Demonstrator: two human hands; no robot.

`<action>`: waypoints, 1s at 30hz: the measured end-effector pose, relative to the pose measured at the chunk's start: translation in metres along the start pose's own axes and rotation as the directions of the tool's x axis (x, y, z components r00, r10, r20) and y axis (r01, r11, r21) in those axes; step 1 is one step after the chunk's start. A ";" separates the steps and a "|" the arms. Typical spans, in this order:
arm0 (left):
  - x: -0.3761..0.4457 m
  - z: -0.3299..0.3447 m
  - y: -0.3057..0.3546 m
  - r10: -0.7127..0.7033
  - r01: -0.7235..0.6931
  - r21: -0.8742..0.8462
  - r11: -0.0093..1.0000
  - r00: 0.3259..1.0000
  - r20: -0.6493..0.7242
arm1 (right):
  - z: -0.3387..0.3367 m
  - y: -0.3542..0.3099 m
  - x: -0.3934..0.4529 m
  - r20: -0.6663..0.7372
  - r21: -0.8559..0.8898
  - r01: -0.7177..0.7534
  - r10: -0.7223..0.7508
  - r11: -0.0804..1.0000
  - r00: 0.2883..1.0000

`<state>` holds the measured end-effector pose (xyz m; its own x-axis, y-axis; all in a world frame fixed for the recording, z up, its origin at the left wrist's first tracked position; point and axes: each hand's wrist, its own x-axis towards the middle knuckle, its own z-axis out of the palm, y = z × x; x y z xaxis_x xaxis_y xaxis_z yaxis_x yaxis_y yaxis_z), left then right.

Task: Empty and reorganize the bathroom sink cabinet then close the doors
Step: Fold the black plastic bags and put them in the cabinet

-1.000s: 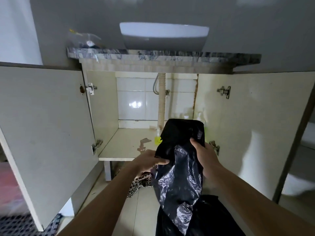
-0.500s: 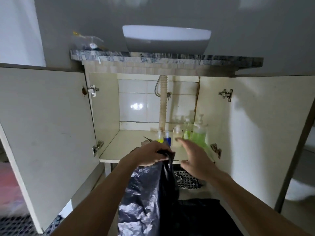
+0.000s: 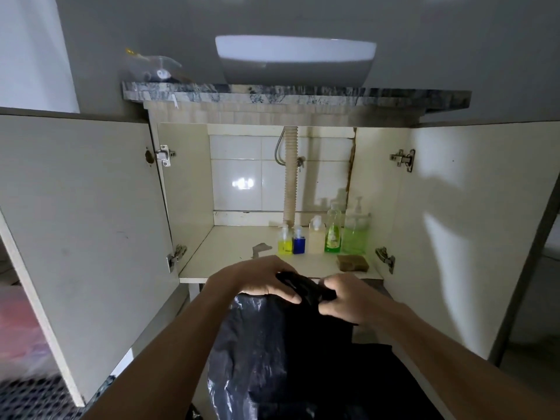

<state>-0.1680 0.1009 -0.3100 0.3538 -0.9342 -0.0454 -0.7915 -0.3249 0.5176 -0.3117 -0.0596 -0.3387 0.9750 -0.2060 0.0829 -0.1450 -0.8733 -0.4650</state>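
- The cabinet point(image 3: 188, 177) stands open with both doors wide; its shelf point(image 3: 242, 253) carries five bottles in a row at the far right.
- The black bag point(image 3: 272, 344) hangs in front of the shelf's near edge. It looks thin, soft and light, perhaps slippery, so the gathered top is the best place to hold.
- The left hand point(image 3: 257, 280) lies curled over the bag's top; the right hand point(image 3: 345, 295) pinches the bunched neck just beside it.
- A brown sponge point(image 3: 353, 262) lies near the right hand, apart from it.
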 end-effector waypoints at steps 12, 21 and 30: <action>0.060 0.051 -0.047 -0.341 0.327 0.429 0.842 0.939 -0.047 | -0.032 0.065 0.009 -0.054 -0.308 -0.136 0.125 0.942 0.991; 0.103 0.064 -0.003 -0.084 0.381 0.433 0.817 0.821 -0.564 | -0.034 0.134 0.016 -0.491 -0.346 -0.377 0.177 0.859 0.853; 0.071 0.065 0.018 -0.019 0.182 0.497 0.848 0.949 -0.314 | -0.054 0.138 -0.032 -0.386 -0.475 -0.179 -0.021 0.862 0.922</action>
<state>-0.1897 0.0187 -0.3594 0.5074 -0.8345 0.2148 -0.8551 -0.5185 0.0059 -0.3722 -0.1974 -0.3584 0.8375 -0.3416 0.4265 -0.3788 -0.9255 0.0027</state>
